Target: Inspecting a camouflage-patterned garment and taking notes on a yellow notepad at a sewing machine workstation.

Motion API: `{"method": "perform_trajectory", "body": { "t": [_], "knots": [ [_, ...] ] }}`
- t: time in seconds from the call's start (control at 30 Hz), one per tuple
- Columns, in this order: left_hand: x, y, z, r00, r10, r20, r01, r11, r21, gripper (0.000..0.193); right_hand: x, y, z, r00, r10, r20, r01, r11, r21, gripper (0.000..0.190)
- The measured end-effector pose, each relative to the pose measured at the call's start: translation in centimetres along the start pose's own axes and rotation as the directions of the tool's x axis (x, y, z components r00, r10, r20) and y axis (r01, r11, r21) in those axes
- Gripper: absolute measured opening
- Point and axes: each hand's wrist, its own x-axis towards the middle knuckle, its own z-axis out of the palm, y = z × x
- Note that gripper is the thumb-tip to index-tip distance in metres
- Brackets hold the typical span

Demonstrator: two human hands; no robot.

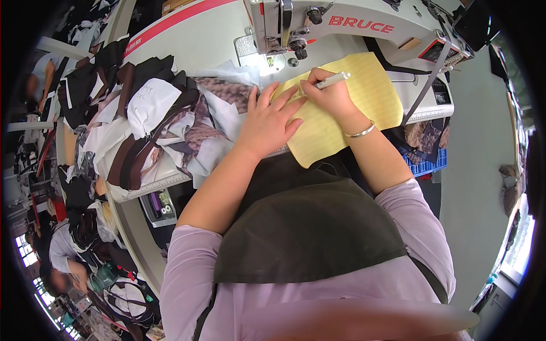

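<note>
A piece of yellow fabric [367,93] lies across the bed of a Bruce sewing machine [362,21], its lower corner hanging over the front edge. My left hand [271,119] presses flat on the fabric's left side with the fingers spread. Between my fingertips and the other hand a small marked strip, perhaps a ruler, partly shows on the cloth. A white marking pen [333,80] is held in my right hand [330,96], tilted up to the right. Its tip is hidden behind my fingers. Behind both hands the needle area [271,62] is lit.
Left of my hand, cut fabric pieces [132,115] in black, brown, white and print are heaped on the table. One white piece [152,104] bears handwriting. An open drawer [158,206] holds small items. Below the table's right end sits a blue crate [426,164]. Another person [66,251] works at far left.
</note>
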Motion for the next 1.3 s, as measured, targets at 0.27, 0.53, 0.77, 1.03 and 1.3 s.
{"method": "perform_trajectory", "body": {
  "t": [0.27,0.53,0.77,1.03,1.3],
  "knots": [
    [0.0,0.0,-0.1,1.000,-0.003,0.005,0.003,1.000,-0.006,0.046,0.0,-0.1,0.0,1.000,-0.003,0.004,0.003,1.000,-0.003,0.021],
    [0.1,0.1,-0.1,1.000,-0.009,0.015,0.009,1.000,-0.007,0.046,0.0,-0.3,0.0,0.999,0.035,0.006,-0.035,0.999,0.009,0.020],
    [0.0,0.0,-0.1,1.000,-0.011,0.011,0.011,1.000,-0.010,0.045,0.0,-0.1,0.1,1.000,0.013,0.002,-0.013,0.999,-0.041,0.020],
    [0.0,0.2,-0.1,0.999,-0.001,-0.033,0.001,1.000,-0.019,0.042,0.1,0.8,-0.1,0.998,-0.021,-0.056,0.028,0.992,0.126,0.024],
    [-0.5,-0.5,-0.2,0.999,0.010,-0.047,-0.013,0.998,-0.059,0.037,0.1,0.5,0.1,0.995,0.000,-0.103,0.023,0.975,0.221,0.028]
  ]
}}
